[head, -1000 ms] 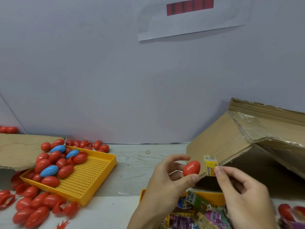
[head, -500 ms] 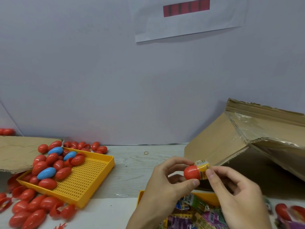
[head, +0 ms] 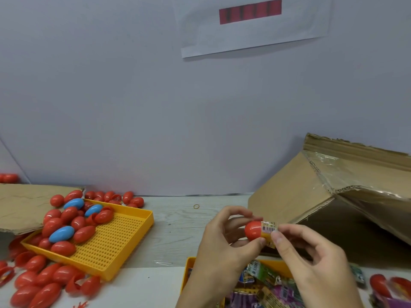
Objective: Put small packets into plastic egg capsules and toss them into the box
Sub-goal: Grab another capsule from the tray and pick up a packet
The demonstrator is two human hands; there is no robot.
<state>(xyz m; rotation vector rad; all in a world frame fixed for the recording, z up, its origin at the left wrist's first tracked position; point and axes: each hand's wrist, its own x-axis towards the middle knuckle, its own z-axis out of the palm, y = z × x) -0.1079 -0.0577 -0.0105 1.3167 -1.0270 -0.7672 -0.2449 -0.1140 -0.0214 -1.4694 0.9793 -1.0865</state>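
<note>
Fingers [head: 258,241] of my left hand [head: 224,247] are curled round the red capsule [head: 253,230], thumb below and fingertips above, holding it up over the desk [head: 178,230] with its open end turned to the right. My right hand [head: 311,261] pinches the packet [head: 269,227] at its outer end, thumb on the near face, and part of the packet sits in the capsule's mouth while the rest juts out.

To do this well, I think I should keep the left grip firm but not crushing, so the shell does not flex and pinch the mouth narrow. The push ought to run straight along the capsule's length; a skewed push would likely catch a corner of the packet on the rim and crumple it. I cannot tell whether the capsule's other half is hinged on or hidden behind my fingers, so I would find it before letting go with the right hand.

Once the packet is fully inside, the halves need pressing together until they seat. The box [head: 333,196] lies open just beyond my hands on the right, near enough for a short toss.

More packets wait in the yellow tray [head: 191,263] below my hands.
</note>
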